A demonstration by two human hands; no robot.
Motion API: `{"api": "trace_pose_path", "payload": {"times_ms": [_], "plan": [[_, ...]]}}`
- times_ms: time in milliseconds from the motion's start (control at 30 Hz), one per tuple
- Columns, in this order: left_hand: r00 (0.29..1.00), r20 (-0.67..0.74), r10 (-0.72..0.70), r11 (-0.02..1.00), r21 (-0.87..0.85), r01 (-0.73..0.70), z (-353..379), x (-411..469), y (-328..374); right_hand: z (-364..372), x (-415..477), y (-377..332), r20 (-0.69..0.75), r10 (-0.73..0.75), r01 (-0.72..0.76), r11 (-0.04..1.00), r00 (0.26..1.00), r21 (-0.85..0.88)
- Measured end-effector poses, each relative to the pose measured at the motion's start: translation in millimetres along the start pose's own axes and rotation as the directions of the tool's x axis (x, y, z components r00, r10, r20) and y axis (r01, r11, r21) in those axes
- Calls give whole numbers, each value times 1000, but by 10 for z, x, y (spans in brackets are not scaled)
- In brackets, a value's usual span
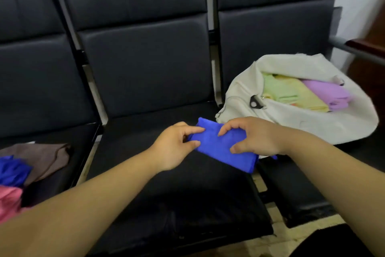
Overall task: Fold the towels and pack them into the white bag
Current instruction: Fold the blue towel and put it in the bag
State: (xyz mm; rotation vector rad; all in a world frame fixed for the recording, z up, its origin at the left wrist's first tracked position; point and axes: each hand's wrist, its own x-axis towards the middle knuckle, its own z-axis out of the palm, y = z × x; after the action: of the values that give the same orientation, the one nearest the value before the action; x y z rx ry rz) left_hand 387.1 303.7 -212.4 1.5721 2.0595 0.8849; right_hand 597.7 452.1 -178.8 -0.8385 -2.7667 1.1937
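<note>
Head view: both hands are meeting over the far right part of the middle seat (166, 204), and the folded blue towel (220, 148) is sitting right between them. The left hand (175, 146) is working its grip on the towel's left end, thumb and forefinger pinching the cloth. The right hand (254, 138) is arching over the right half, its grip clamping the towel between curled fingers on the far side and thumb on the near side. I cannot tell whether the towel is lying on the cushion or being held just above it.

Just to the right, on the right seat (302, 194), the white bag (312, 123) is slumping with its mouth gaping open, its near left corner just beside the towel. Inside it, a green towel (279, 90), a yellow towel (306, 98) and a purple towel (329, 94) are lying side by side, and a black zipper pull (255, 101) is hanging at the left end of the opening.

Well apart on the left seat (68, 173), three loose pieces are waiting: a brown towel (45, 158) farthest, a crumpled blue towel (12, 171) overlapping it, and a pink towel (10, 200) nearest.
</note>
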Motion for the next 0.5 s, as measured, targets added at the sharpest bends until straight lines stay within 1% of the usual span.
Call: {"api": "trace_pose_path", "payload": {"times_ms": [133, 233, 367, 500], "plan": [[986, -9, 166, 984, 68, -165, 22, 529, 741, -599, -465, 180, -222, -14, 17, 1000, 975, 14], [962, 27, 270, 950, 155, -271, 154, 931, 1261, -919, -711, 457, -366, 46, -15, 996, 929, 87], [932, 76, 355, 903, 231, -362, 381, 1484, 1799, -1216, -790, 867, -509, 104, -12, 983, 855, 181], [911, 91, 402, 863, 296, -410, 589, 2078, 2091, -1416, -585, 1282, -620, 170, -1, 964, 766, 264]]}}
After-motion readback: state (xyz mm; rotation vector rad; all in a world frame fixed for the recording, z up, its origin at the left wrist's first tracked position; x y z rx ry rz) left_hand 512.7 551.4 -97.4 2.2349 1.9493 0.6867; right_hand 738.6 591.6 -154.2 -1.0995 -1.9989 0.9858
